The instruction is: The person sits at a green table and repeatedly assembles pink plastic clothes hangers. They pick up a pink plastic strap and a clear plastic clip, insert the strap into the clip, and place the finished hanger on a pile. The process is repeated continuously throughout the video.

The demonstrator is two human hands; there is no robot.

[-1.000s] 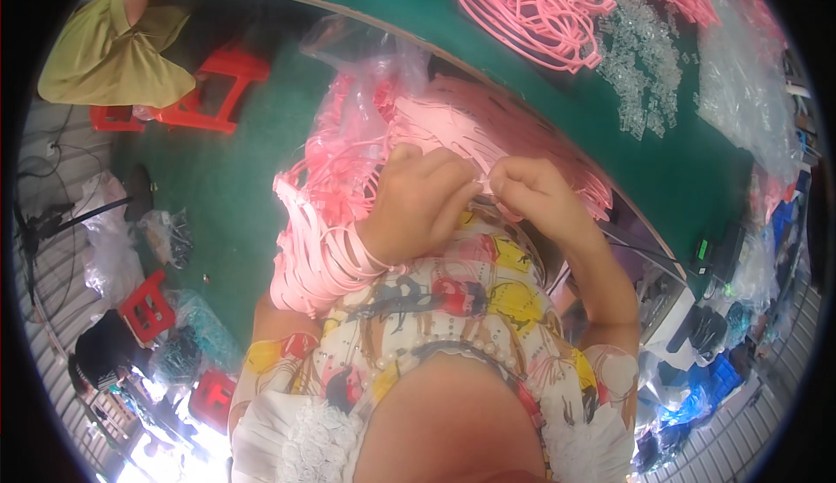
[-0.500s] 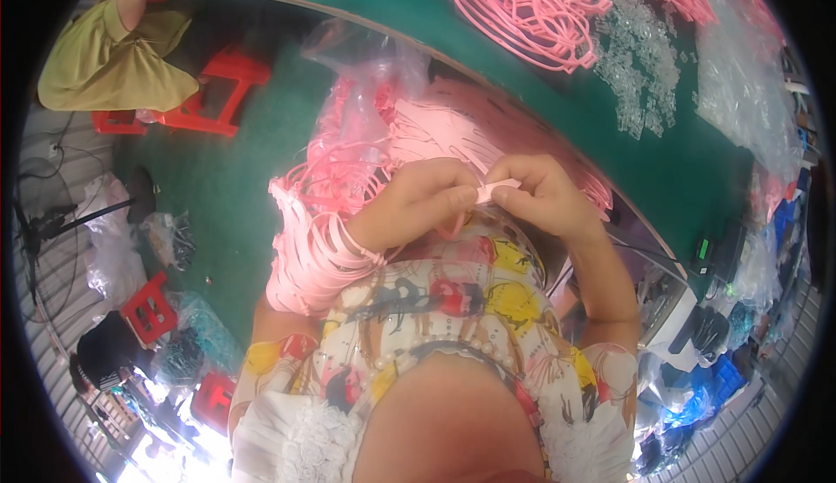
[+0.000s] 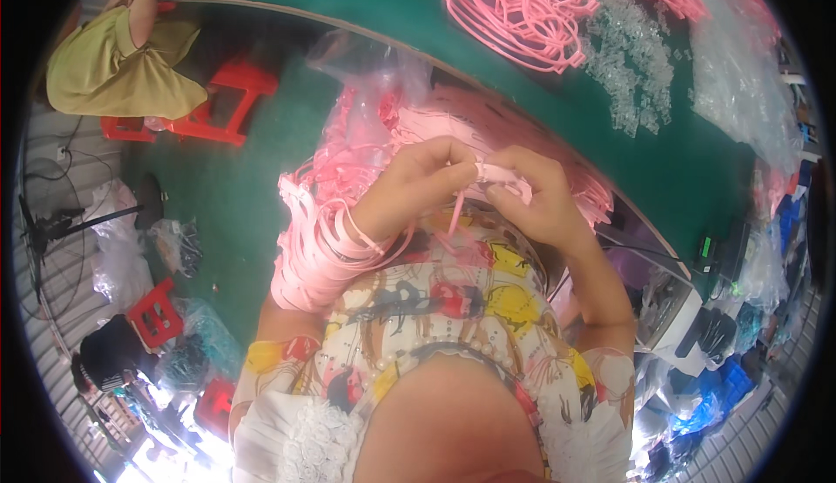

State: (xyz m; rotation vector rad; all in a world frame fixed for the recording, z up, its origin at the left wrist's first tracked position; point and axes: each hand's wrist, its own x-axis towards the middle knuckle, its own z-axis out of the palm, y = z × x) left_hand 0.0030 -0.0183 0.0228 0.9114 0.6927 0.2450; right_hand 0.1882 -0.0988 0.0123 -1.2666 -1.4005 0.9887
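A pale pink strap stretches between my two hands, in front of my chest. My left hand pinches one end of it between thumb and fingertips. Around the other end, the fingers of my right hand are closed. A thin pink strip hangs down below my left fingertips. Many looped pink straps are slung round my left forearm. Just beyond my hands lies a heap of pink straps, partly hidden by them.
On the green table lie coiled pink cords, small clear plastic pieces and a clear plastic bag. A seated person in olive clothing is at the far left, by a red stool.
My hands have moved slightly apart, and more of the strap shows between them. A thin strip now dangles beneath my left hand. The view has shifted a little.
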